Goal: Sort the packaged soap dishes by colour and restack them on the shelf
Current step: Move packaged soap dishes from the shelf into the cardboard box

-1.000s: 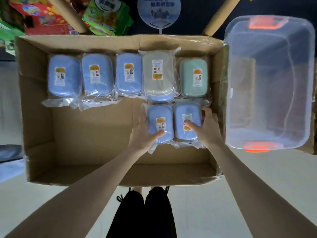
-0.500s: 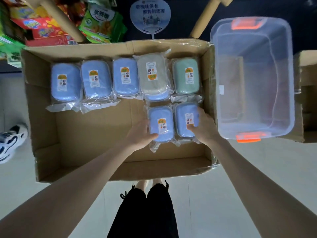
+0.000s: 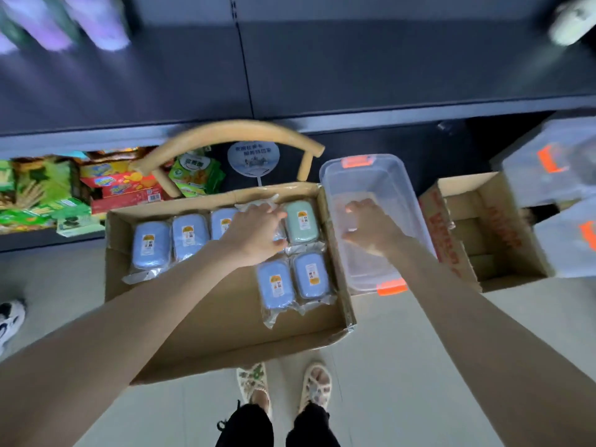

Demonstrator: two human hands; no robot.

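Observation:
A cardboard box (image 3: 200,321) on the floor holds wrapped soap dishes. Three blue ones (image 3: 151,245) lie along its back row, with a green one (image 3: 301,222) at the right end. Two more blue dishes (image 3: 275,285) lie in front, near the right wall. My left hand (image 3: 254,233) covers the beige dish between the blue and green ones, fingers and thumb curled round its ends; only its wrapper (image 3: 258,205) shows. My right hand (image 3: 371,230) hovers over the clear plastic bin (image 3: 392,285), fingers loosely curled, holding nothing.
A dark shelf (image 3: 354,75) runs across above the box. A wooden chair back (image 3: 232,132) and snack packs (image 3: 122,185) stand behind the box. A second cardboard box (image 3: 483,240) and clear bins (image 3: 548,162) sit at the right. Someone's shoe (image 3: 9,317) is at the left edge.
Both hands left the two front blue dishes. My left hand moved up onto the beige dish, my right hand moved right over the clear bin. The view tilted up to show the shelf.

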